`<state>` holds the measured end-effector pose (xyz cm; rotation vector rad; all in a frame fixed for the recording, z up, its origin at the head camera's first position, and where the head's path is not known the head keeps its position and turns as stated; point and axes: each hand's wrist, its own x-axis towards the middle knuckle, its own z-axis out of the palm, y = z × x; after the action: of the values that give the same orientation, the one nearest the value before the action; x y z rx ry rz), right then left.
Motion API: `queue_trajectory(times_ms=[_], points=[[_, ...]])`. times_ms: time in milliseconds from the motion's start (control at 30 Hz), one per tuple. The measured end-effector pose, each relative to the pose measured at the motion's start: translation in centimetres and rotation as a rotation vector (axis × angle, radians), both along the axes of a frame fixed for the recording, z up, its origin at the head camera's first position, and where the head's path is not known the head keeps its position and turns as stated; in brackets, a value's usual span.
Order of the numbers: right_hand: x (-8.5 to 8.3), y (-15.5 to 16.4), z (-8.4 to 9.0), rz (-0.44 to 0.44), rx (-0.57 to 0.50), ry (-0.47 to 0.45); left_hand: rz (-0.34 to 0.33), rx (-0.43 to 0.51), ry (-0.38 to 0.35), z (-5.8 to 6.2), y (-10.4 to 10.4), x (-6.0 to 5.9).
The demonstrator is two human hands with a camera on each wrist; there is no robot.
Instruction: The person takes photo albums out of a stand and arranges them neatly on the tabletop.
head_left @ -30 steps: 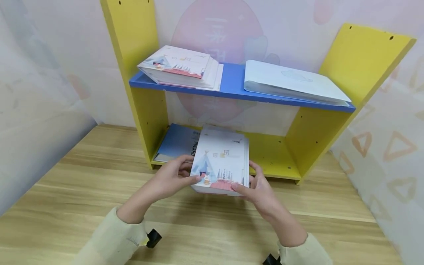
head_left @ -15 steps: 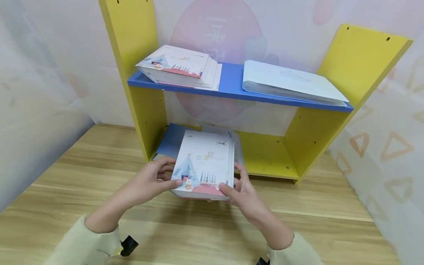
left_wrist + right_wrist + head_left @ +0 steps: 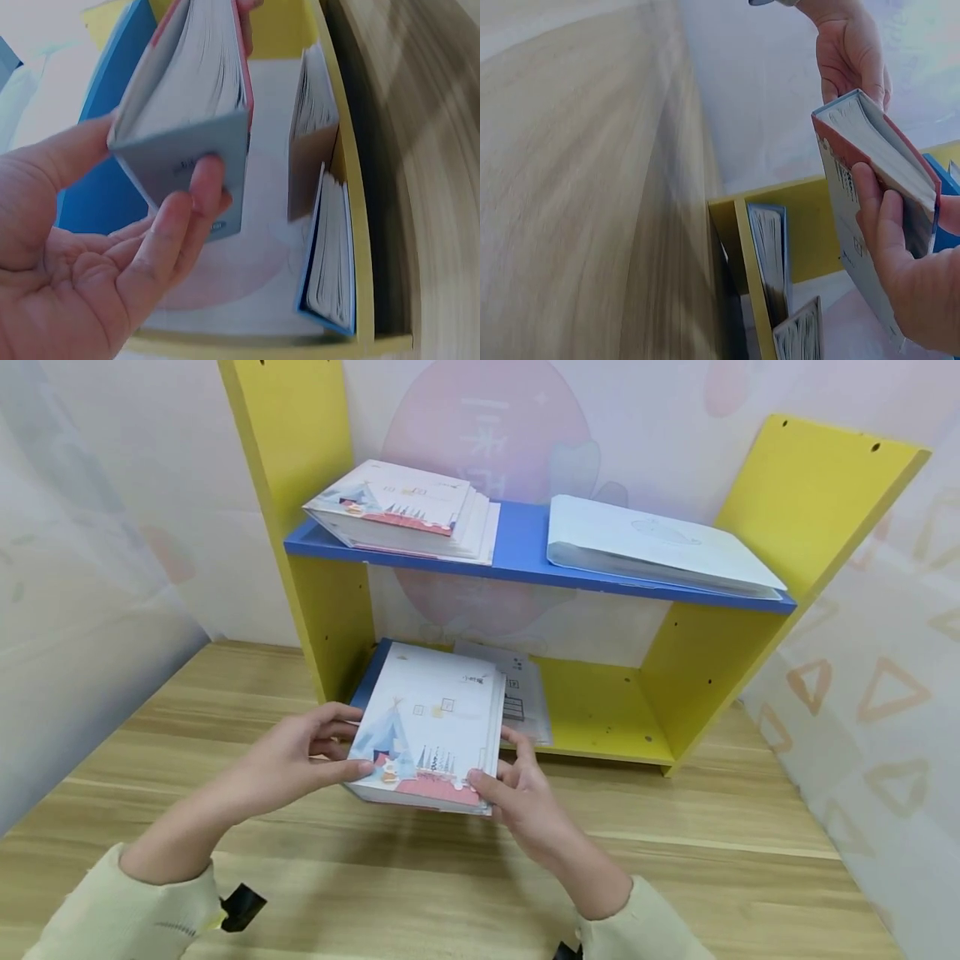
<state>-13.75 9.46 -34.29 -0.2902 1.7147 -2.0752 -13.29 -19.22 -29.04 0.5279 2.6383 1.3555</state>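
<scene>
A thick photo album with a tent picture on its pale cover is held by both hands, cover up, at the lower left bay's front. My left hand grips its left side, thumb on the top cover; in the left wrist view its fingers lie against the pale spine. My right hand pinches the near right corner, thumb on top, with fingers under the cover in the right wrist view. The album overlaps a blue album on the lower shelf, most of which is hidden behind it.
A grey patterned album lies right of the blue one on the yellow bottom shelf. On the blue upper shelf are another tent album and a wide pale album. Yellow side panels flank them.
Both hands have carried the tent album leftward, from over the grey album to over the blue one. The grey album has come into view and the blue one is now mostly covered.
</scene>
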Motion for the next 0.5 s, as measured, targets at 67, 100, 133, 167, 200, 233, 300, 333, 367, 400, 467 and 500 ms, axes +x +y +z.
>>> queue_trajectory(times_ms=[67,100,133,167,200,233,300,333,367,400,467,500], points=[[0.1,-0.5,0.0,-0.004,-0.011,-0.013,0.001,-0.007,-0.004,0.0,-0.6,-0.1],[0.1,-0.7,0.0,-0.005,-0.017,-0.016,-0.004,-0.004,-0.010,0.0,-0.9,-0.2],[0.2,-0.9,0.0,-0.003,-0.023,-0.017,-0.009,0.000,-0.018,0.0,-1.3,-0.2],[0.2,-1.1,0.0,0.001,-0.031,-0.014,-0.012,0.006,-0.032,0.0,-1.6,-0.2],[0.3,-1.4,0.0,0.003,-0.036,-0.013,-0.015,0.009,-0.044,-0.1,-1.9,-0.2],[0.3,-1.6,0.0,0.002,-0.039,-0.010,-0.018,0.009,-0.054,-0.1,-2.2,-0.2],[0.4,-1.9,-0.1,0.008,-0.043,-0.004,-0.029,0.013,-0.076,-0.1,-2.8,-0.2],[0.4,-2.1,-0.1,0.010,-0.043,-0.003,-0.036,0.017,-0.091,-0.2,-3.1,-0.1],[0.5,-2.3,-0.1,0.011,-0.041,-0.004,-0.046,0.024,-0.105,-0.2,-3.4,-0.1],[0.6,-2.5,-0.2,0.013,-0.038,-0.006,-0.060,0.030,-0.115,-0.3,-3.8,-0.1],[0.7,-2.9,-0.3,0.021,-0.040,-0.014,-0.098,0.058,-0.150,-0.5,-4.5,-0.1],[0.7,-3.0,-0.3,0.025,-0.040,-0.017,-0.117,0.071,-0.163,-0.6,-4.8,-0.1]])
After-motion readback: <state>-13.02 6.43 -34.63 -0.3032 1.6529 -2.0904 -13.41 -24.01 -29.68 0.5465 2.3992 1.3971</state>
